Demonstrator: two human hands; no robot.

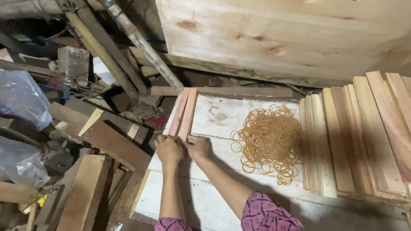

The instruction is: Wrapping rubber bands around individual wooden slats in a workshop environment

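Centre of frame: your left hand (168, 149) and right hand (198, 147) sit side by side, each grip pinching the near end of the bundle of thin reddish wooden slats (184, 113). Its long axis runs up-frame, away from you, resting on the white-painted wooden desk (224, 114). Loose tan rubber bands (268, 140) lie right, nearer your right hand.

I see a heap of tan rubber bands (269, 142) on the white board (224, 114), just beside a row of flat wood slats (366, 135) at right. Big pale plywood panel (294, 26) behind. Left side: scrap wood pile (98, 135), two clear plastic bags (17, 99), a long pole (141, 44) leaning across the clutter.
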